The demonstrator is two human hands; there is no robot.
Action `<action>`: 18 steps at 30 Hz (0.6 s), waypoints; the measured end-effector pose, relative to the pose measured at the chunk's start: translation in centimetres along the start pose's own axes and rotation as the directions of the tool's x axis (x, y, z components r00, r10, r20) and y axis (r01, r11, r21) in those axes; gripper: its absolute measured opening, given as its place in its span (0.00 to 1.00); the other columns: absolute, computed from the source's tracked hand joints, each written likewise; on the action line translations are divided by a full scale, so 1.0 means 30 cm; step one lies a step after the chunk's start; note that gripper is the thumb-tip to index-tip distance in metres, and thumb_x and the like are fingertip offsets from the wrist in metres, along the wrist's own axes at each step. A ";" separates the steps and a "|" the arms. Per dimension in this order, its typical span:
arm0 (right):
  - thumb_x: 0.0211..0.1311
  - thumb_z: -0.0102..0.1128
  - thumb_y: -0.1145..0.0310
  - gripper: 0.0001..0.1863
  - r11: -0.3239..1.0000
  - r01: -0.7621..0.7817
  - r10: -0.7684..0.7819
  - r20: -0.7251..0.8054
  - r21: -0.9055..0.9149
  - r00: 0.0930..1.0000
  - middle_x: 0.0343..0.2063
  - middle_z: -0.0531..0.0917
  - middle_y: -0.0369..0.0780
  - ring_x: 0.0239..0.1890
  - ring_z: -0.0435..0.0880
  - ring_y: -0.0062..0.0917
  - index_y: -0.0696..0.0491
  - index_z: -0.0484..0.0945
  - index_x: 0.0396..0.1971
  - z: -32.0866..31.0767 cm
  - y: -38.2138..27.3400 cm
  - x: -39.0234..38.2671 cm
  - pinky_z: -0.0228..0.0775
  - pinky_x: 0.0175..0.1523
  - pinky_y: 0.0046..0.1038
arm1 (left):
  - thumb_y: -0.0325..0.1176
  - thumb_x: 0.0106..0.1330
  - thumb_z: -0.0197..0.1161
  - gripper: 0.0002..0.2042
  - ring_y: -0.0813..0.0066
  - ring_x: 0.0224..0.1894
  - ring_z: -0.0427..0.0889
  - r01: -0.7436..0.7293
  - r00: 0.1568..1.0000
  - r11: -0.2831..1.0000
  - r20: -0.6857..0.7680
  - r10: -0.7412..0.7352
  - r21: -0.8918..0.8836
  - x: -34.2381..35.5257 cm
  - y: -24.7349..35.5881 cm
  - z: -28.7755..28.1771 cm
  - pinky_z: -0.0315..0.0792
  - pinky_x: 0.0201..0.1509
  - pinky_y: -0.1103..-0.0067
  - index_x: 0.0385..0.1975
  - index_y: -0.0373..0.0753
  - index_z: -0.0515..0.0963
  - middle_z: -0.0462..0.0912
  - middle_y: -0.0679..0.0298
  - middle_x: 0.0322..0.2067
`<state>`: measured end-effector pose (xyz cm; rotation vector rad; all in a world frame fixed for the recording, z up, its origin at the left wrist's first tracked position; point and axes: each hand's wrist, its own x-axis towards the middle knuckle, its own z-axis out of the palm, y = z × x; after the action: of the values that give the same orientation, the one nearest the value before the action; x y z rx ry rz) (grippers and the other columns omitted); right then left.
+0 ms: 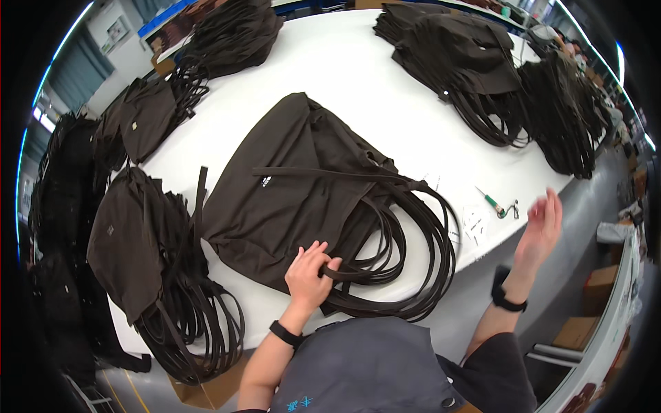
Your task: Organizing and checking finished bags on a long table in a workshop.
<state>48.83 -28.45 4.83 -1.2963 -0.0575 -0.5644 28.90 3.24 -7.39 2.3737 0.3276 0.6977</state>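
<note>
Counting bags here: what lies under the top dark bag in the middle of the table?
Under the top bag only many looped straps show, gripped by the left hand; bags beneath are covered.

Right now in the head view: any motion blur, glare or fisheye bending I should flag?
Head view: the right hand is smeared by motion blur; the left hand gripping the dark straps is sharp. Light is even and soft, with mild washout on the white table. The table edge bows toward the rim; black vignette fills the corners. The dark bag loses fold detail.

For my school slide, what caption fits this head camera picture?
Left hand grips dark bag straps on a white table; right hand lifted open.
</note>
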 end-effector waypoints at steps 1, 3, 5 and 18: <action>0.67 0.51 0.67 0.15 0.994 0.050 -0.034 0.153 -0.102 0.988 0.31 0.78 0.33 0.32 0.73 0.13 0.59 0.74 0.49 0.051 -0.037 0.015 0.66 0.39 0.17 | 0.37 0.61 0.63 0.11 0.56 0.51 0.79 -0.007 1.000 1.000 0.025 0.007 0.023 -0.004 0.010 0.000 0.68 0.59 0.61 0.24 0.35 0.76 0.83 0.54 0.41; 0.67 0.51 0.68 0.12 0.964 0.152 -0.012 0.538 -0.217 0.843 0.34 0.81 0.36 0.32 0.77 0.16 0.56 0.77 0.46 0.200 -0.043 0.026 0.69 0.41 0.19 | 0.37 0.60 0.63 0.10 0.57 0.51 0.79 0.004 1.000 1.000 0.009 -0.004 -0.004 -0.008 -0.004 0.005 0.69 0.58 0.61 0.24 0.36 0.76 0.83 0.54 0.40; 0.67 0.51 0.67 0.11 0.952 0.104 0.156 0.749 -0.288 0.644 0.35 0.82 0.36 0.38 0.80 0.20 0.55 0.77 0.44 0.357 0.058 0.003 0.72 0.43 0.22 | 0.37 0.62 0.62 0.11 0.57 0.51 0.79 0.047 0.999 0.997 -0.011 -0.048 -0.064 0.001 -0.010 0.010 0.68 0.59 0.61 0.24 0.36 0.76 0.83 0.55 0.40; 0.52 0.52 0.75 0.14 0.794 0.556 0.016 0.922 -0.247 0.386 0.32 0.83 0.41 0.38 0.81 0.37 0.49 0.81 0.38 0.670 0.440 -0.058 0.73 0.44 0.33 | 0.39 0.74 0.44 0.23 0.63 0.41 0.83 0.210 0.964 0.898 -0.070 -0.256 -0.387 -0.030 -0.064 0.005 0.66 0.61 0.66 0.22 0.26 0.74 0.81 0.56 0.25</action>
<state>58.34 -7.30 -1.71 -2.0622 -1.1574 -0.0711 28.13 4.28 -9.07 1.8947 0.4762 0.7176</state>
